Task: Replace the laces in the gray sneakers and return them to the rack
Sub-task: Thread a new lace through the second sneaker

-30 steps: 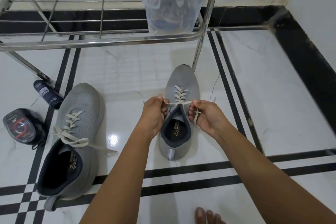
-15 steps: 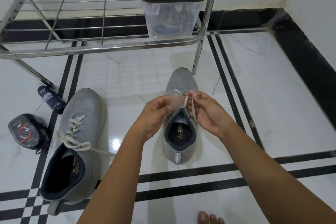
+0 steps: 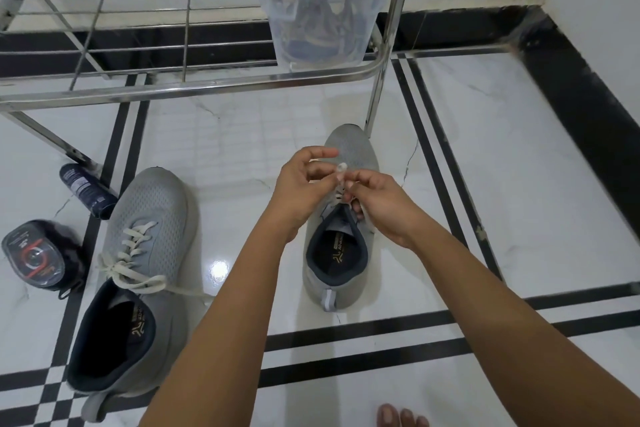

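- sneaker [image 3: 355, 154] on floor [image 3: 519, 184], toe by rack [image 3: 379, 94] leg.
- left hand [image 3: 301, 184], right hand [image 3: 384, 208]: fingers pinch its lace [image 3: 341, 168] above the eyelets.
- lace looks limp, light; best held near the tip.

Two sneakers [image 3: 149, 218] [image 3: 349, 152] are lying out, each wearing one lace [image 3: 131, 253] [image 3: 337, 196]. One left hand [image 3: 298, 191] and one right hand [image 3: 384, 208] are showing. One rack [image 3: 194, 88], one box [image 3: 322, 28], one can [image 3: 88, 191] and one case [image 3: 33, 256] are sitting nearby.
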Demonstrator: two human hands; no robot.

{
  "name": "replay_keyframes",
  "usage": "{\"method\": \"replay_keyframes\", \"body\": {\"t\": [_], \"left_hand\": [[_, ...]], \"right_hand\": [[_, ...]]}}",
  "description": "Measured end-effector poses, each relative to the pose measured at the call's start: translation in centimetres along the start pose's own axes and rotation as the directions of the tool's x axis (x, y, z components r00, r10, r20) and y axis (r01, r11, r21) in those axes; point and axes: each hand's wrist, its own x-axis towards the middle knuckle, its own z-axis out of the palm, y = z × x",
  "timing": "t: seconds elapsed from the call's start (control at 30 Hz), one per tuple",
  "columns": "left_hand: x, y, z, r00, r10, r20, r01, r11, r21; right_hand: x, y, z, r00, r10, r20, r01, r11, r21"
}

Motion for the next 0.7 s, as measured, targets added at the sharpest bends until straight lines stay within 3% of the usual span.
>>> {"method": "replay_keyframes", "body": {"t": [0.1,0.2,0.33,0.5,0.7], "left_hand": [[0.8,0.4,-0.2,0.997,-0.027,0.078,0.022,0.997,0.073],[1.2,0.4,-0.3,0.991,-0.057,0.121,0.054,0.998,0.026],[1.5,0.5,-0.1,0.987,-0.108,0.122,0.119,0.99,-0.079],[1.0,-1.1,-0.7,0.973,-0.196,0.125,0.213,0.967,-0.138],[0.4,-1.5,-0.7,0.962,-0.23,0.149,0.253,0.954,-0.158]], "right_hand": [[-0.1,-0.3,-0.1,0.997,-0.003,0.081,0.005,1.0,-0.018],[-0.2,0.0,-0.1,0.987,-0.055,0.151,0.053,0.998,0.02],[-0.1,0.1,0.1,0.993,-0.088,0.085,0.092,0.995,-0.041],[0.2,0.2,0.1,0.997,-0.041,0.069,0.027,0.979,0.202],[0.4,-0.4,-0.5,0.993,-0.068,0.099,0.063,0.997,0.047]]}}
